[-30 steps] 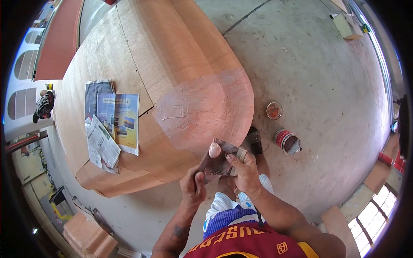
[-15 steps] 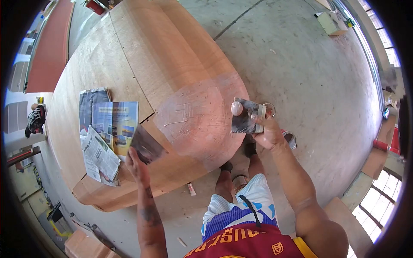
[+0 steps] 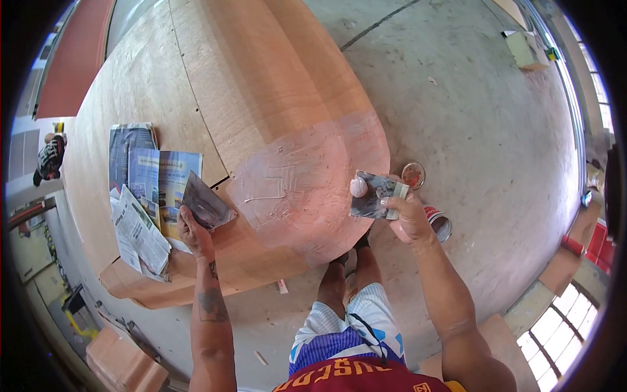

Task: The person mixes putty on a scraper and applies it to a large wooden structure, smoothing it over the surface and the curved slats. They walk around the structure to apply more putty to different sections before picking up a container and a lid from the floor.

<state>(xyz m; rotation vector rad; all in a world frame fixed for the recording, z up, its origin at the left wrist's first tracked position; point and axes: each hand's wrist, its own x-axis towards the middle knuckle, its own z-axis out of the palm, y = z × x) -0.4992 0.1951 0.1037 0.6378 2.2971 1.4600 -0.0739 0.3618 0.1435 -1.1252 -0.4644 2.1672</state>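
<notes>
My left hand (image 3: 194, 234) grips a dark grey, flat rectangular putty spreader (image 3: 206, 201), tilted above the newspapers and the wooden surface. In my right hand (image 3: 411, 214) is a grey putty scraper (image 3: 377, 197) with a pale strip along its held edge. A round lump of pinkish putty (image 3: 358, 187) sits on the scraper's far left corner. Beneath lies a large curved plywood form (image 3: 215, 85). Its rounded near end carries a smeared patch of pink putty (image 3: 294, 179) with ridges and streaks. The fingers behind each tool are partly hidden.
Newspapers (image 3: 171, 186) lie on the plywood at the left. An open can (image 3: 439, 224) and a round lid (image 3: 413, 176) are on the concrete floor to the right. A small tube (image 3: 283, 286) lies by the form's near edge. Another person (image 3: 50, 159) is at the far left.
The view has shifted slightly. My left hand and its spreader have moved left and up, away from the putty patch. My right hand still holds the scraper with the lump on it.
</notes>
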